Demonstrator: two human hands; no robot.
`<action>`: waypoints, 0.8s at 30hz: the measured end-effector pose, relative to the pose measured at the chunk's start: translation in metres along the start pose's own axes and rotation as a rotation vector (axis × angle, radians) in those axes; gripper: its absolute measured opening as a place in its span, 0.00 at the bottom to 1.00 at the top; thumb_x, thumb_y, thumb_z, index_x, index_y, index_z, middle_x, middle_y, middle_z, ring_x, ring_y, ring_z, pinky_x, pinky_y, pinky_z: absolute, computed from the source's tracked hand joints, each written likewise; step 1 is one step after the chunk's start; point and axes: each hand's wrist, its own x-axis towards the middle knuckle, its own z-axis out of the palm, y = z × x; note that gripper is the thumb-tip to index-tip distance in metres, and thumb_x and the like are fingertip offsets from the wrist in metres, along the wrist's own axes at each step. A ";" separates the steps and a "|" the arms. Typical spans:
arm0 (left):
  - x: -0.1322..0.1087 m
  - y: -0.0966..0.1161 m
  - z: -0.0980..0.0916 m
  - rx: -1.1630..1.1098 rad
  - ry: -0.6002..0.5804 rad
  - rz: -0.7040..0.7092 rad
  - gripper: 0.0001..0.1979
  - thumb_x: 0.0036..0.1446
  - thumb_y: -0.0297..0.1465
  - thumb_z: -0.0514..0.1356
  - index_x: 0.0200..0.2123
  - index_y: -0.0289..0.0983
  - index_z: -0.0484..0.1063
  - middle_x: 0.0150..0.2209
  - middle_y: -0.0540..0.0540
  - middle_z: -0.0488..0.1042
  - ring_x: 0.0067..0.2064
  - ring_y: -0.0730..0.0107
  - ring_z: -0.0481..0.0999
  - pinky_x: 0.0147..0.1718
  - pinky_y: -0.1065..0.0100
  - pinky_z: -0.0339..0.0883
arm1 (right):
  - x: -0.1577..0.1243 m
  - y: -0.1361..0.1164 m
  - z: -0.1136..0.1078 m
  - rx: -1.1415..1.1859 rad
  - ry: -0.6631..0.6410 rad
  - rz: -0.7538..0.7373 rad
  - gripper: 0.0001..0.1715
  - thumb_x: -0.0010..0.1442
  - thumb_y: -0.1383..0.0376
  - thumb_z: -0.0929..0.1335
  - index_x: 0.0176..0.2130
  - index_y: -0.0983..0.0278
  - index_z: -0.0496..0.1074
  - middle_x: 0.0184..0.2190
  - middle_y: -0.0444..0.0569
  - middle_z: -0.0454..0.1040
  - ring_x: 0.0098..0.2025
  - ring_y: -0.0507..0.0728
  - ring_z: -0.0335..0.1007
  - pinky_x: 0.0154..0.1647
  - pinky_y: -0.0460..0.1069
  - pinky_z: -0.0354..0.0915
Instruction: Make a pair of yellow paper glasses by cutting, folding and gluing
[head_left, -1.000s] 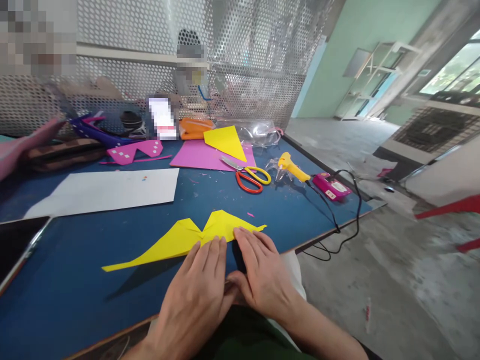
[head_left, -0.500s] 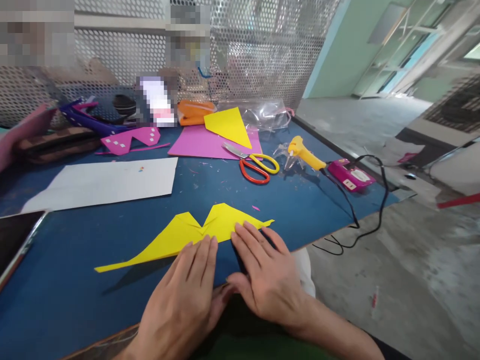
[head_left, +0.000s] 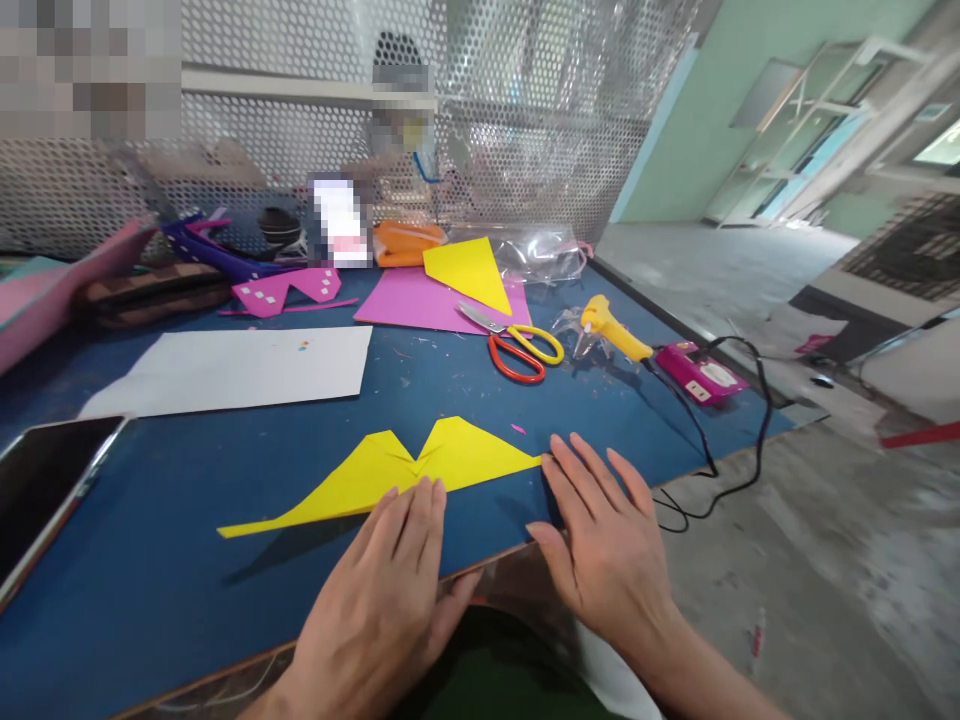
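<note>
1. The folded yellow paper [head_left: 420, 465] is laid flat on the blue table [head_left: 150, 590], close to the near edge. Its long side is stretched left to right along that edge.
2. The paper is found just past the fingertips of both hands.
3. The left hand [head_left: 382, 600] is spread flat and open, and the middle of the paper's near side is touched by it.
4. The right hand [head_left: 611, 540] is spread open too, set apart from the left. Only the paper's right tip is reached. Nothing is gripped.
5. Scissors [head_left: 517, 345] and a glue gun [head_left: 611, 330] are seen farther back.
</note>
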 end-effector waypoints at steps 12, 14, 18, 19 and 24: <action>-0.004 -0.005 -0.002 -0.098 -0.087 0.001 0.23 0.64 0.32 0.50 0.54 0.21 0.72 0.51 0.32 0.77 0.51 0.49 0.74 0.51 0.53 0.72 | 0.013 -0.050 0.024 0.238 -0.003 -0.241 0.40 0.70 0.49 0.59 0.60 0.82 0.65 0.59 0.65 0.71 0.62 0.67 0.66 0.63 0.61 0.60; -0.004 -0.002 -0.004 -0.108 -0.101 -0.041 0.26 0.66 0.38 0.52 0.55 0.21 0.71 0.52 0.31 0.76 0.51 0.49 0.74 0.49 0.53 0.73 | 0.005 -0.037 0.024 0.208 -0.005 -0.188 0.39 0.70 0.49 0.59 0.62 0.81 0.63 0.60 0.64 0.71 0.63 0.66 0.65 0.63 0.61 0.59; -0.003 -0.004 -0.010 -0.206 -0.127 -0.108 0.27 0.67 0.43 0.53 0.55 0.24 0.71 0.52 0.34 0.77 0.51 0.52 0.74 0.49 0.56 0.73 | -0.009 -0.013 0.022 0.153 0.004 -0.143 0.38 0.72 0.53 0.57 0.69 0.78 0.51 0.60 0.64 0.70 0.65 0.66 0.63 0.63 0.62 0.58; -0.003 -0.007 -0.012 -0.247 -0.121 -0.122 0.25 0.68 0.41 0.52 0.55 0.25 0.70 0.52 0.35 0.77 0.51 0.54 0.75 0.50 0.58 0.73 | -0.010 -0.010 0.022 0.145 0.001 -0.144 0.38 0.72 0.54 0.57 0.70 0.77 0.49 0.61 0.64 0.70 0.65 0.66 0.63 0.63 0.62 0.57; -0.010 -0.037 -0.024 -0.284 -0.056 -0.300 0.13 0.68 0.28 0.54 0.50 0.33 0.74 0.46 0.42 0.79 0.47 0.64 0.76 0.50 0.62 0.70 | -0.011 -0.012 0.023 0.104 -0.009 -0.155 0.38 0.72 0.55 0.56 0.70 0.77 0.47 0.60 0.65 0.70 0.64 0.68 0.64 0.64 0.65 0.54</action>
